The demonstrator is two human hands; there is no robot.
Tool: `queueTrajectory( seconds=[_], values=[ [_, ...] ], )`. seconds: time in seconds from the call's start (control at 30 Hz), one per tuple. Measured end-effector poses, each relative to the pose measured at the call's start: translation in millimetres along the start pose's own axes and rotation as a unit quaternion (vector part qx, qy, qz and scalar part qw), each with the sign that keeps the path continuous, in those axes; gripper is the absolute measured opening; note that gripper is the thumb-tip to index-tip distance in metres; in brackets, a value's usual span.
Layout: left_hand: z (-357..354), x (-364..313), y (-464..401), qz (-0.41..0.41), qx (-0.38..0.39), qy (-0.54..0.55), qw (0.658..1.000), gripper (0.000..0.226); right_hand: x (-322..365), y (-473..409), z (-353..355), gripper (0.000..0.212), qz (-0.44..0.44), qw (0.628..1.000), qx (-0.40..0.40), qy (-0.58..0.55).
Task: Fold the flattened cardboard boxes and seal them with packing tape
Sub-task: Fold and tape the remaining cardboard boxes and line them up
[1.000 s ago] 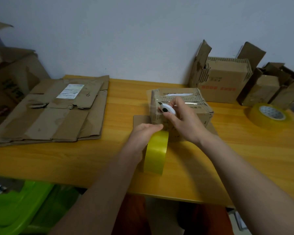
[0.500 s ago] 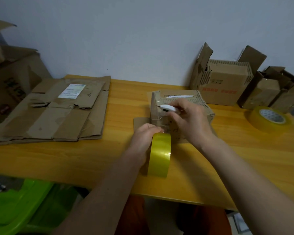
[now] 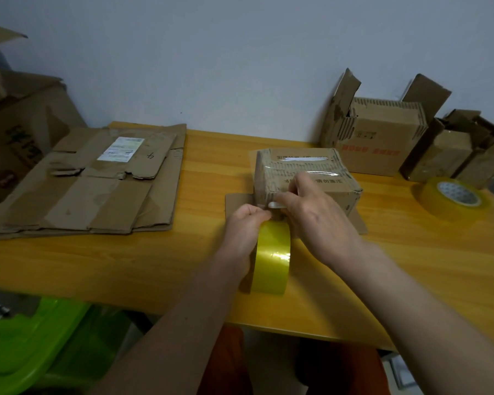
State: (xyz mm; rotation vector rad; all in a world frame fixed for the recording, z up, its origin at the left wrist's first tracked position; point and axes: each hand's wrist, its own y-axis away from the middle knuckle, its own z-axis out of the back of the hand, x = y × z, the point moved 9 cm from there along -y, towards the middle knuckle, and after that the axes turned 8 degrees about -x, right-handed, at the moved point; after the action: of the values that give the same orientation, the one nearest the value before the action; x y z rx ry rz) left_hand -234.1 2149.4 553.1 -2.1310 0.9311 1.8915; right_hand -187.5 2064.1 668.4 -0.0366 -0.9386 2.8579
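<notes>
Folded box (image 3: 305,178) sits at table centre, 12 o'clock of the tape roll (image 3: 271,260), which L hand (image 3: 244,226) grips upright w/ curled fingers to keep the strip taut while R hand (image 3: 311,212) pinches small white cutter (image 3: 277,205) at box's near face, apparently to sever tape.

The right hand (image 3: 311,215) has come down from the top near edge of the small taped brown cardboard box (image 3: 305,178) to its near face, carrying the small white cutter (image 3: 277,205) lower, close above the upright yellow tape roll (image 3: 272,259). The left hand (image 3: 244,228) has shifted slightly rightward with the roll.
</notes>
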Motion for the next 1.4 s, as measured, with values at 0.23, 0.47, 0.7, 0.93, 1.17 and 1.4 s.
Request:
queueTrajectory(
  seconds=[0.23,0.47,0.7,0.93,1.17,1.4],
  values=[
    [4,-1,0,-0.002,-0.004,-0.02,1.0,0.012,-27,16,6,0.031,-0.055,0.998,0.016,0.016],
    [4,-7,4,-0.013,0.004,-0.038,0.999,0.008,-98,79,-31,0.018,-0.342,0.911,0.101,-0.206],
    [5,-10,3,-0.016,0.001,-0.045,0.999,0.013,-97,74,-35,0.017,-0.235,0.966,0.11,0.024],
    [3,-9,5,0.003,0.017,-0.03,0.999,0.008,-41,-34,-34,0.042,-0.063,0.992,0.083,-0.078],
    [21,-14,7,-0.013,0.034,0.01,0.999,0.017,-59,-36,-61,0.049,-0.05,0.985,0.162,-0.023],
    [71,-61,18,-0.23,-0.151,-0.105,0.956,0.016,-60,-35,-54,0.056,-0.054,0.973,0.196,-0.107]
  ],
)
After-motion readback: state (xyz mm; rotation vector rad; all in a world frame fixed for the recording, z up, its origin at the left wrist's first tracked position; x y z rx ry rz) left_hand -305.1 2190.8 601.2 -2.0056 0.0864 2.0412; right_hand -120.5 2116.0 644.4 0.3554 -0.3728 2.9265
